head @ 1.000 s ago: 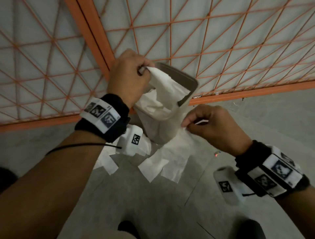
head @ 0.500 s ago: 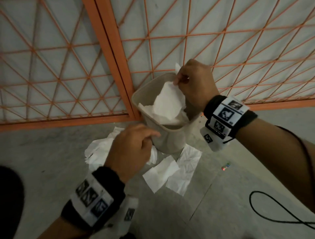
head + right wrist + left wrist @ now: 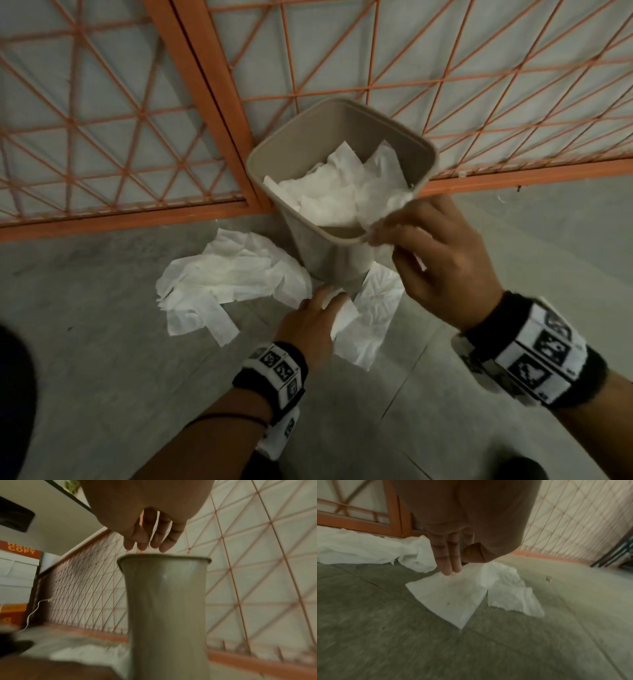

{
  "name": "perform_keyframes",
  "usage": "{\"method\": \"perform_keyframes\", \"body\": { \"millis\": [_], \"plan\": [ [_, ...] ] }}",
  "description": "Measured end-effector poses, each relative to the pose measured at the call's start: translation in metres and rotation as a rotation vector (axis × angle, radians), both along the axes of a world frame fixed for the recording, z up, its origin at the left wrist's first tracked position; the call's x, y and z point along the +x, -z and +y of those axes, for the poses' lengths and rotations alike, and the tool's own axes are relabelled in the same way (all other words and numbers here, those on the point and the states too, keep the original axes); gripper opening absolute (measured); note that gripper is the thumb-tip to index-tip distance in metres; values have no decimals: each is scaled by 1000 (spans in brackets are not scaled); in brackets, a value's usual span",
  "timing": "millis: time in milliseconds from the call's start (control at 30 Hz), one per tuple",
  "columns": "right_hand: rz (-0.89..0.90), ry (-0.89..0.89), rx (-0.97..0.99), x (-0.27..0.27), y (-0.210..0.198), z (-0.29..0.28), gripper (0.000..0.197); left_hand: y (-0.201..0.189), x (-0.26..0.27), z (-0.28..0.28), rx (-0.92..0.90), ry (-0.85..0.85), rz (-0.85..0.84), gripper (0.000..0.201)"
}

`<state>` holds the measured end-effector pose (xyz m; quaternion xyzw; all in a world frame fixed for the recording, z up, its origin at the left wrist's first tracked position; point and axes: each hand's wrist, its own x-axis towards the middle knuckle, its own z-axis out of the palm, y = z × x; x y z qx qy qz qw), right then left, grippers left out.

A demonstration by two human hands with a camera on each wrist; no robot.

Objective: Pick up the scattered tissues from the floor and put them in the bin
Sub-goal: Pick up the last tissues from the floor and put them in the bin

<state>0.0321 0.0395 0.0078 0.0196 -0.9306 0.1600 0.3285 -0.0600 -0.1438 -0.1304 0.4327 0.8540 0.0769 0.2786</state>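
Note:
A beige bin (image 3: 325, 130) stands against the fence with several white tissues (image 3: 329, 192) in it. My right hand (image 3: 380, 236) hovers at its front right rim, fingers loosely straight, tips touching a tissue (image 3: 383, 202) that hangs at the rim. From the right wrist, the fingers (image 3: 145, 547) point down just over the bin (image 3: 164, 601). My left hand (image 3: 329, 298) is low at the bin's foot. Its straight fingers (image 3: 452, 570) touch the edge of a flat tissue (image 3: 450, 599) on the floor, beside a crumpled one (image 3: 510, 591). A heap of tissues (image 3: 233, 277) lies left of the bin.
An orange lattice fence (image 3: 205, 102) runs behind the bin, its bottom rail at floor level. The floor (image 3: 102, 342) is grey concrete with tile seams. Stacked cartons (image 3: 18, 561) and a white cable (image 3: 32, 612) stand beyond the fence. A small scrap (image 3: 548, 578) lies on the floor.
My right hand came back from over the bin to its front right rim, and the tissue it carried now lies in the bin. My left hand dropped to the floor tissue.

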Motion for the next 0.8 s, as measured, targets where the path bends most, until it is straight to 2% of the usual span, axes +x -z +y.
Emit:
{"method": "perform_keyframes", "body": {
  "millis": [67,200,300,367,433,533,600,667,733,800],
  "plan": [
    [-47,-38,-27,20,32,-5,20,14,0,3,-51,53,50,78],
    [-284,-30,-116,39,100,-14,24,35,-1,-5,-16,85,107,52],
    [-547,33,-63,41,141,-21,31,38,-1,-18,111,31,71,31],
    [-710,89,10,42,165,-25,45,31,1,-25,171,-45,28,24],
    [-799,108,51,47,183,-26,53,16,5,-31,219,-113,-29,19],
    [-730,81,63,57,195,-24,41,-22,10,-40,358,-177,-103,16],
    [-664,61,56,62,192,-22,30,-59,11,-43,449,-137,-112,18],
    [-679,51,37,69,186,-20,17,-104,9,-39,527,-92,-57,20],
    [-705,41,11,74,182,-18,24,-154,4,-28,635,-111,-6,22],
    [-700,32,-78,79,178,-15,17,-195,-6,-13,789,-107,85,22]
  ]
}}
